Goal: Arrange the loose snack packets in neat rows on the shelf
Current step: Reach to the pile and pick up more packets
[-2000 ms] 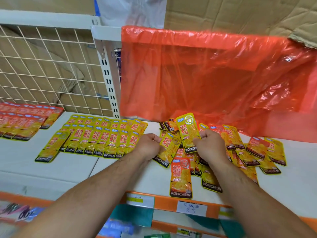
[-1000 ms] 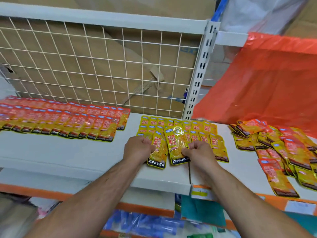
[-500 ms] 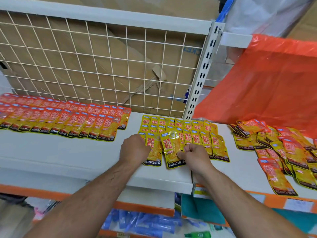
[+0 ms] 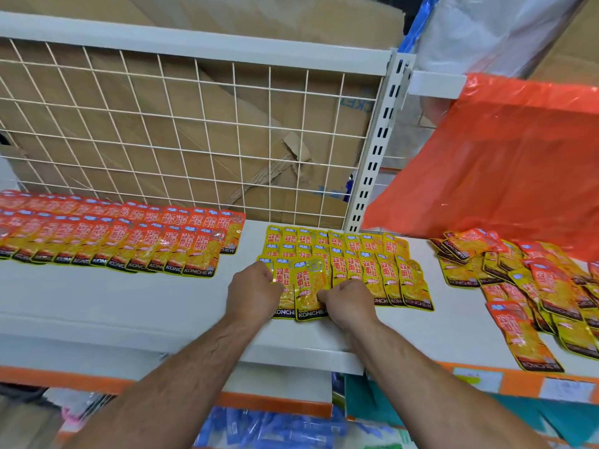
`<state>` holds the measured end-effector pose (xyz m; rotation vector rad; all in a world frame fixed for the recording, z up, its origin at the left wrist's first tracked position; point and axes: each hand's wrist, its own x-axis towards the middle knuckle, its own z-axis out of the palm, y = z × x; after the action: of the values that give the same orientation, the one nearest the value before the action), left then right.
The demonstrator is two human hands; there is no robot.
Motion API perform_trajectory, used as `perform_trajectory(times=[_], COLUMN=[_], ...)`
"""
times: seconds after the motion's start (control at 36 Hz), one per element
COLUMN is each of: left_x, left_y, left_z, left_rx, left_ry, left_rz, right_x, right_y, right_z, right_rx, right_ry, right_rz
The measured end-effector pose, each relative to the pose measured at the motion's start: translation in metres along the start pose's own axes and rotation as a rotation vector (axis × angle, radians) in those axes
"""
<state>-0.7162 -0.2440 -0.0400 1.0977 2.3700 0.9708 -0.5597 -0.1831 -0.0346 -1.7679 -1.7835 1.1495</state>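
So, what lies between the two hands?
Head view: two overlapping yellow snack packets lie between the left hand and the right hand.

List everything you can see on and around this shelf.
yellow packets: many, yellow, overlapping rows mid-shelf
red packets: many, red and yellow, two rows at left
loose packets: one pile, red and yellow, at right
shelf: one, white, under the packets
wire grid: one, white, behind the rows
cardboard: some, brown, behind the grid
plastic bag: one, orange, upper right
left hand: one, fingers curled, left end of yellow rows
right hand: one, fingers curled on the front packet
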Motion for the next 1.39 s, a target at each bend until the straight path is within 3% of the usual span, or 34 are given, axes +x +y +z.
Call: perform_trajectory(times=[0.47, 0.72, 0.94, 1.14, 1.39], left_x=[0.002, -0.008, -0.015, -0.018, -0.048], left_y=[-0.003, 0.003, 0.013, 0.037, 0.092], left_z=[-0.001, -0.004, 0.004, 0.033, 0.085], left_rx=[0.042, 0.276, 0.407, 0.465, 0.406], left_ry=[-0.021, -0.012, -0.008, -0.011, -0.162], left_rz=[0.047, 0.247, 0.446, 0.642, 0.805], right_x=[-0.010, -0.011, -0.012, -0.011, -0.017], right_y=[-0.006, -0.005, -0.001, 0.030, 0.091], right_z=[0.005, 0.006, 0.000, -0.042, -0.113], right_rx=[-0.488, -0.642, -0.634, -0.745, -0.840], right_ry=[0.067, 0.113, 0.145, 0.356, 0.436], right_rz=[-0.099, -0.207, -0.270, -0.457, -0.310])
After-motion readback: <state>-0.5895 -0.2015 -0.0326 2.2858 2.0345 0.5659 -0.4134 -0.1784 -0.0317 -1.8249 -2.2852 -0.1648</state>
